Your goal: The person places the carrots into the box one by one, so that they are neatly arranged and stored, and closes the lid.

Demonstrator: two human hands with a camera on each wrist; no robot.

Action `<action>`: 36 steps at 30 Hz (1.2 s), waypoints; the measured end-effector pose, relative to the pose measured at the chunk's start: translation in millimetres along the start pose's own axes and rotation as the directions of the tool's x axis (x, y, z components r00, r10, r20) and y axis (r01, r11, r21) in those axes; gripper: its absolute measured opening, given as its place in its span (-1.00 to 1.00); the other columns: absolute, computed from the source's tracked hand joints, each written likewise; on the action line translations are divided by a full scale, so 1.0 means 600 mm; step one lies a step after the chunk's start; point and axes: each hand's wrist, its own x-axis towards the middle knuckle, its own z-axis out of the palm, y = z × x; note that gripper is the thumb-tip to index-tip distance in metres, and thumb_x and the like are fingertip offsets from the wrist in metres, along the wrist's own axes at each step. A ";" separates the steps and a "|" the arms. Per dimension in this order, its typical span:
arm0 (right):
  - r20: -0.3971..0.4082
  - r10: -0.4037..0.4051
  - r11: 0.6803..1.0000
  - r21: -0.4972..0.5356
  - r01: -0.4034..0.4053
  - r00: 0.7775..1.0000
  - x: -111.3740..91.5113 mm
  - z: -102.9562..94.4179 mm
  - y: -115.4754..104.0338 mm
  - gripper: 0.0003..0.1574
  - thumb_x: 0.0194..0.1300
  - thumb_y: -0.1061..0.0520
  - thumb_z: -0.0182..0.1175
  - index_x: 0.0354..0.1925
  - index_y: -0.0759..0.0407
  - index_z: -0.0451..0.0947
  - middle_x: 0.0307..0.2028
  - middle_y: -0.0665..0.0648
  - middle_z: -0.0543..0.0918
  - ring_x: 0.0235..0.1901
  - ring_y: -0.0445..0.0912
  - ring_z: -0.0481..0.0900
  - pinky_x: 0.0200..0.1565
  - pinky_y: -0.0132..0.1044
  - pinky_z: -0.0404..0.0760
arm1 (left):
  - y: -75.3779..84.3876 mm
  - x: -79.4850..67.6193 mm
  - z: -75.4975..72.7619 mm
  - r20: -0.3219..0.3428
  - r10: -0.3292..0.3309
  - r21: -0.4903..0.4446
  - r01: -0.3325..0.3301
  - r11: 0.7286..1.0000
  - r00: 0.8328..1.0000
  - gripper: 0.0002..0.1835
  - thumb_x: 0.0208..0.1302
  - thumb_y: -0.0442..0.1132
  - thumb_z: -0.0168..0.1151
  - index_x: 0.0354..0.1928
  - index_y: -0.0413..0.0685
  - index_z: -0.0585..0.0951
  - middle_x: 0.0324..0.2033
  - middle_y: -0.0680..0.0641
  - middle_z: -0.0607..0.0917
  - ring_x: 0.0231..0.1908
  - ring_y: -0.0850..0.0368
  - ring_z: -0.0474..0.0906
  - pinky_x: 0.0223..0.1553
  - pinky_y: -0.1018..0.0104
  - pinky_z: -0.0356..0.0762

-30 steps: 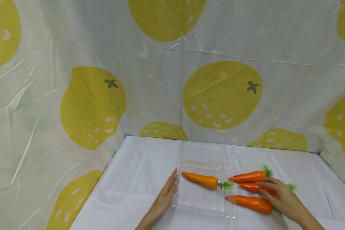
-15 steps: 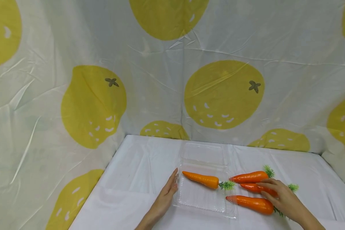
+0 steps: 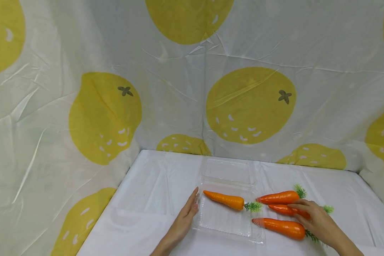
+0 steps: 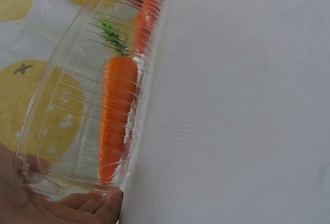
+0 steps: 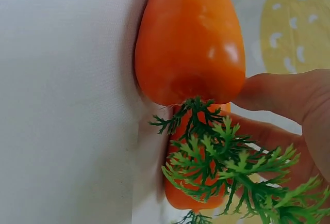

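The right hand [image 3: 318,220], at the lower right of the frame, has its thumb and fingers bent round the middle carrot [image 3: 279,209], with only a carrot's width left between them. It grips from above, maybe because two more carrots lie close on both sides and leave little room for fingers. The near carrot [image 3: 283,227] lies just below it in the frame, and the far carrot [image 3: 280,197] lies just above. In the right wrist view, green leaves [image 5: 227,164] hang in front and hide some of the grip. The left hand [image 3: 183,217], near the bottom middle, holds the left edge of the clear box [image 3: 225,225], with its thumb and fingers bent at that end, likely so the box does not slide. Inside, the orange carrot [image 3: 225,200] lies across the upper part, and its leafy top [image 3: 253,207] reaches the right rim. The lid [image 3: 228,171] is folded back toward the top of the frame, so nothing covers the box. The box's right wall stands between the middle carrot and the one inside. Under it all is a white table [image 3: 166,192], and behind hangs a big cloth [image 3: 176,89] with yellow lemons.
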 end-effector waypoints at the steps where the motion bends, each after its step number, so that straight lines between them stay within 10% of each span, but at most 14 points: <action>1: 0.001 -0.001 1.000 -0.004 0.001 1.000 0.000 0.000 0.001 -0.65 0.23 0.21 0.45 0.01 0.15 0.76 0.02 0.22 0.71 0.01 0.24 0.65 -0.01 0.38 0.65 | 0.000 0.000 0.000 0.001 0.003 0.000 -0.003 1.000 1.000 -0.37 0.72 -0.18 -0.28 0.69 0.02 -0.12 0.67 -0.19 -0.14 0.63 -0.27 -0.16 0.57 -0.18 -0.13; 36: 0.090 -0.031 0.999 0.025 0.028 0.995 0.000 0.001 0.034 -0.46 0.21 0.42 0.37 0.18 0.22 0.69 0.06 0.30 0.72 0.03 0.29 0.68 -0.04 0.26 0.72 | -0.004 0.003 -0.001 0.005 -0.021 -0.007 0.021 1.000 1.000 -0.37 0.71 -0.22 -0.28 0.69 0.12 -0.13 0.67 -0.15 -0.14 0.64 -0.22 -0.17 0.60 -0.17 -0.13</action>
